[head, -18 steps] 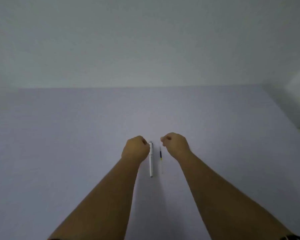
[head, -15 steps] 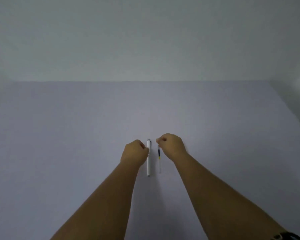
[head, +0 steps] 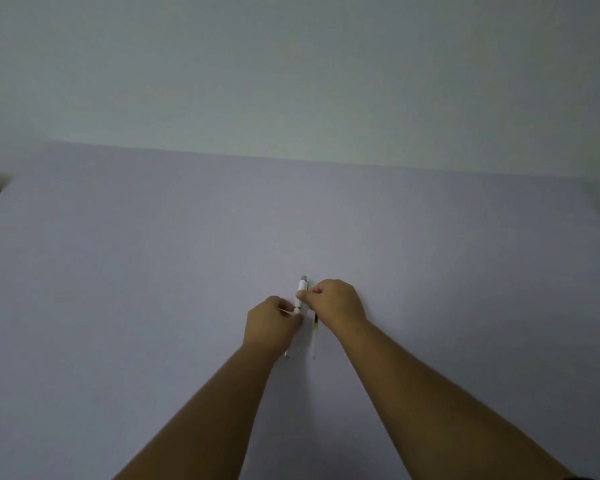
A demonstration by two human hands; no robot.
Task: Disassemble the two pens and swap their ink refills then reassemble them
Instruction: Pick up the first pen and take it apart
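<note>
While both the left hand [head: 272,323] and right hand [head: 336,306] pinch the white pen [head: 301,294], its long axis points away, beside the refill [head: 315,332] on the surface [head: 153,271]

A pale lavender table [head: 153,271] meets a plain grey-white wall [head: 291,71], dimly lit.

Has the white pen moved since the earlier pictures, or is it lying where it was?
Yes. The white pen now sits gripped by both hands, its far end tilted away from the thin refill lying on the table; earlier they lay parallel.
</note>
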